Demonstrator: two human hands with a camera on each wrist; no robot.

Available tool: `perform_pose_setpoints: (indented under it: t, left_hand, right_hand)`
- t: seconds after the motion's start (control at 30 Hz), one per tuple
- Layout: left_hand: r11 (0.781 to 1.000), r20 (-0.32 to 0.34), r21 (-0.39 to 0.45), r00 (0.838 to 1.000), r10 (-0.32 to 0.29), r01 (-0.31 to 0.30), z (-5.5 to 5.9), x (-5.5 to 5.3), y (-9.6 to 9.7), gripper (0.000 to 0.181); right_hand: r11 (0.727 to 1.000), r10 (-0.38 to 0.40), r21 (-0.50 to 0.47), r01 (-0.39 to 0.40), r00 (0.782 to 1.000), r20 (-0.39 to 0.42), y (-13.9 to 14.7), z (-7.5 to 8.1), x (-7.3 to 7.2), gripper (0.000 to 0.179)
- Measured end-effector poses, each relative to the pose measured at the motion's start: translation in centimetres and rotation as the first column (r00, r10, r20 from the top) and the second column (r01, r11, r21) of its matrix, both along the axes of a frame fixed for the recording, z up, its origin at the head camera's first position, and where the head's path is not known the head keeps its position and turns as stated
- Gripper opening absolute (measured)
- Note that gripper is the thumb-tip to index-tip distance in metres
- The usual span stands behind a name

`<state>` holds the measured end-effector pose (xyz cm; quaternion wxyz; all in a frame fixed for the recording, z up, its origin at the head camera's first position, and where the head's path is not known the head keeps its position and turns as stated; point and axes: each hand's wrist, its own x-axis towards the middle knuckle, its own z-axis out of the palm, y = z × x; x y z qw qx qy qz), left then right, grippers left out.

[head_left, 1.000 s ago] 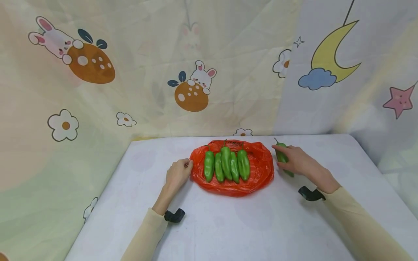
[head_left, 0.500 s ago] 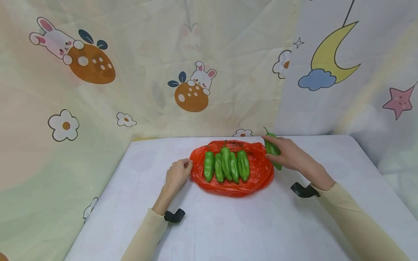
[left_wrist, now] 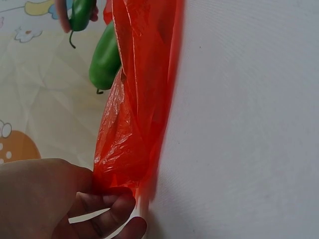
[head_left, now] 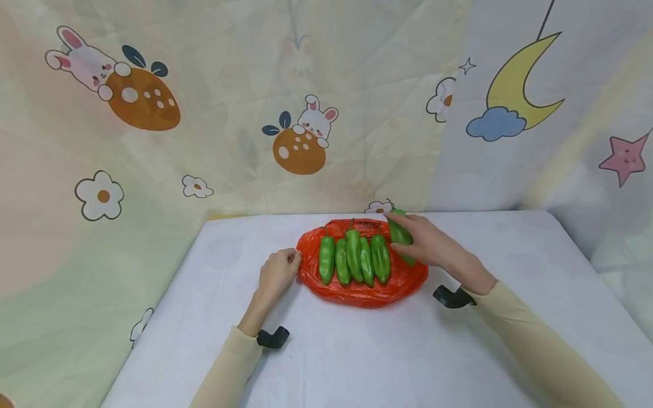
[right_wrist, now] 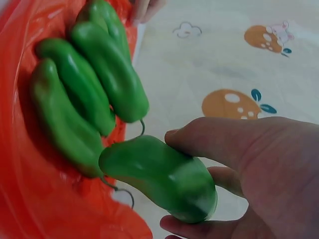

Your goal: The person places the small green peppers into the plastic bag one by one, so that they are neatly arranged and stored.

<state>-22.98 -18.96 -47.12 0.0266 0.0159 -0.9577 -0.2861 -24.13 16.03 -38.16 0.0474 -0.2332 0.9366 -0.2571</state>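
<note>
A red plastic bag lies spread on the white table, its rim rolled round like a shallow nest. Several green peppers lie side by side in it, stems pointing away. My left hand pinches the bag's left edge; in the left wrist view the thumb and fingers meet on the red plastic. Over the bag's right part, my right hand holds another green pepper between thumb and fingers, stem up and away. The right wrist view shows this pepper close beside the row.
The white table reaches out on both sides of the bag. Behind it hangs a cloth backdrop printed with rabbits, flowers and a moon. Black wrist cameras stick out beneath both sleeves.
My right hand has carried the pepper leftward from the table right of the bag to over the bag's right part. The left hand stays at the bag's edge.
</note>
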Motion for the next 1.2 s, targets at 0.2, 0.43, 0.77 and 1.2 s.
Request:
perform_pose_setpoints:
  t: [0.2,0.43,0.77,1.2]
  left_hand:
    - [1.000,-0.001,0.000,1.000,0.005,-0.005,-0.1,0.0,0.0,0.034]
    - [1.000,-0.009,0.003,1.000,-0.002,0.002,-0.1,0.1,-0.1,0.033]
    - [1.000,-0.004,0.002,1.000,-0.005,0.005,-0.1,0.2,-0.1,0.034]
    - [1.000,0.001,0.006,1.000,-0.001,0.001,0.1,0.2,0.2,0.033]
  right_hand:
    - [1.000,0.022,-0.008,-0.022,0.999,0.025,-1.7,-0.7,-0.2,0.069]
    - [0.998,0.018,0.061,-0.022,0.997,0.073,-3.4,-2.3,-0.5,0.072]
    - [0.975,-0.053,0.218,0.035,0.996,0.076,-5.5,-2.8,-0.5,0.073]
    - [0.961,-0.100,0.270,0.068,0.989,0.107,-6.0,-3.0,-0.6,0.072]
